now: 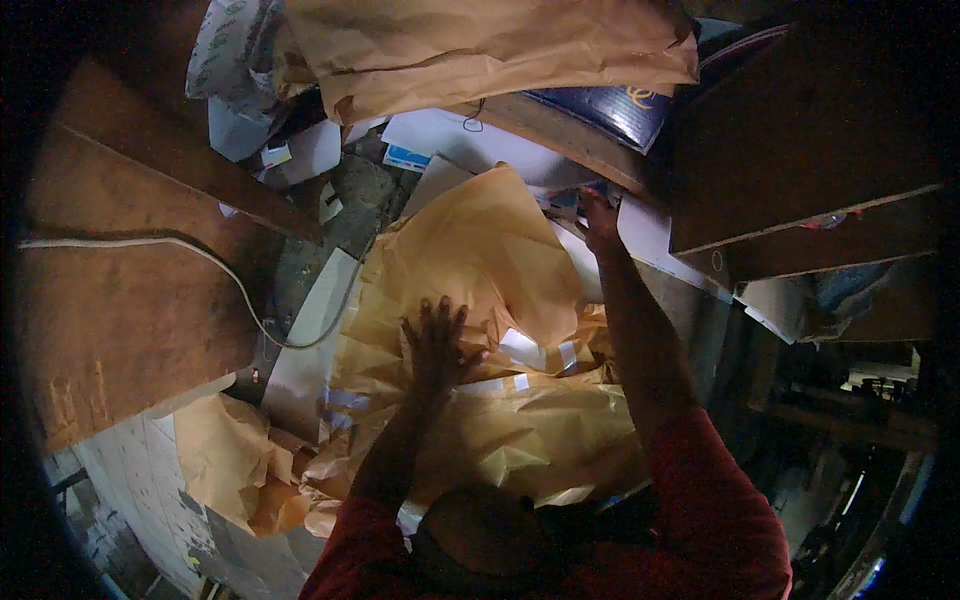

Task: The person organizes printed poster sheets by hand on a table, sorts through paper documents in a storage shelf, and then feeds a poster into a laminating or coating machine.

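Observation:
A large sheet of creased brown wrapping paper (480,260) covers the middle, with its far end rising to a point. My left hand (435,345) lies flat on it, fingers spread. Strips of shiny tape (522,348) run across the folds just right of that hand. My right arm stretches farther forward, past the paper's right edge. At its end my right hand (600,215) has its fingers extended beside white sheets and a small blue-printed piece; the fingertips are in shadow, and I see nothing held.
More brown paper (510,50) lies across the far side, above a dark blue box (610,110). Brown wooden panels (140,300) stand at the left, with a white cord (190,243) across them. At the right is a dark wooden shelf (800,150). Crumpled paper (235,465) sits lower left.

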`<state>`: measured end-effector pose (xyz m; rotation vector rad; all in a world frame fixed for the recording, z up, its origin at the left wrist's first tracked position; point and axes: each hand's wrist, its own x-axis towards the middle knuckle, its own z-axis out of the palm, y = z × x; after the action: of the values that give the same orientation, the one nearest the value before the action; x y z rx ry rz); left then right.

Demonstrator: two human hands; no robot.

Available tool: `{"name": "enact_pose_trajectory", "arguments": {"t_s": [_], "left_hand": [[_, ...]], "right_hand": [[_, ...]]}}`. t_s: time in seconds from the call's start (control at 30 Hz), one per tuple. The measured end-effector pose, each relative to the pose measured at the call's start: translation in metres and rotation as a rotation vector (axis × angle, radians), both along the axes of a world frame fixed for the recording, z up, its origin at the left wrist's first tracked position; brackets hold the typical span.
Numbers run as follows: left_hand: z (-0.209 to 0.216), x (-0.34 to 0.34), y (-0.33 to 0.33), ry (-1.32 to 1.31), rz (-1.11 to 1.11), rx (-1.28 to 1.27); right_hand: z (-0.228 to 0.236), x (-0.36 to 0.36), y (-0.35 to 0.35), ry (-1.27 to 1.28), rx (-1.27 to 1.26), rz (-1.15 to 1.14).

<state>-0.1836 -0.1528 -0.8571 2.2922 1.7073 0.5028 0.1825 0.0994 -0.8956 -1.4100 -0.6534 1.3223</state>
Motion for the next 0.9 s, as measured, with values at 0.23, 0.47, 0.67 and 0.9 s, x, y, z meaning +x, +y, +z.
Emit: {"name": "enact_pose_trajectory", "arguments": {"t_s": [0.23, 0.47, 0.67, 0.9], "left_hand": [[-0.007, -0.015, -0.008, 0.015, 0.059, -0.021], [0.023, 0.004, 0.020, -0.282, 0.204, 0.036], [0.109, 0.082, 0.157, -0.553, -0.039, 0.281], [0.021, 0.112, 0.274, -0.098, 0.031, 0.163]], "right_hand": [[0.031, -0.065, 0.013, 0.075, -0.208, -0.090], [0.061, -0.058, 0.009, 0.093, -0.174, -0.033], [0.087, -0.104, -0.011, 0.078, -0.042, -0.169], [0.107, -0.105, -0.017, 0.407, -0.054, -0.030]]}}
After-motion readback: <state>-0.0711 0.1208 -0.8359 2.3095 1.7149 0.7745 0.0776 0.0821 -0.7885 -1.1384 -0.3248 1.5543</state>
